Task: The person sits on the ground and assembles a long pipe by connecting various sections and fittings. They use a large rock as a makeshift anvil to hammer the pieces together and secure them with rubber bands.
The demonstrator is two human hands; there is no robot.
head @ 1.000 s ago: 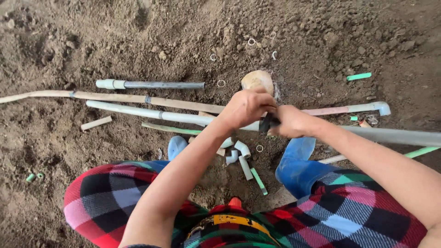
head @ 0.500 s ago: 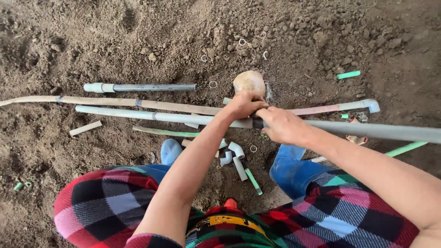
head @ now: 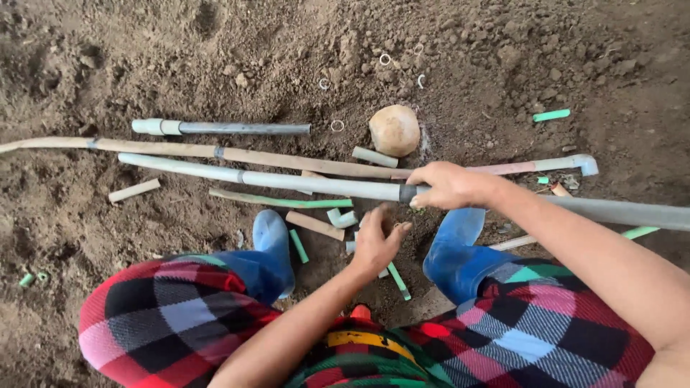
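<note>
Head view, looking straight down at bare brown soil [head: 86,65] between a squatting person's knees, told from left to right; far left, two small green offcuts [head: 32,278] lie in the dirt, and a short pale pipe stub [head: 134,190] rests just right of them; above, a grey pipe with a white socket end [head: 219,128] lies apart from the rest; below it a long tan pipe [head: 215,152] and a long pale grey pipe [head: 259,178] run side by side across the ground; a thin green pipe [head: 280,202] lies just under them; two blue rubber boots [head: 272,248] frame a scatter of white elbow fittings [head: 342,218] and short cut pieces; a round tan stone [head: 394,130] sits above the pipes near centre; the left hand [head: 377,241] hovers over the fittings, fingers loosely curled, its grip holding nothing that can be seen; the right hand [head: 449,185] is closed around the pale grey pipe at a dark joint, where a wider grey length [head: 618,213] runs off to the right; far right, a green stub [head: 551,115] lies alone; the pipe looks stiff, light and smooth, likely dusty and a little slippery; holding it close to the joint seems the steadiest place.
</note>
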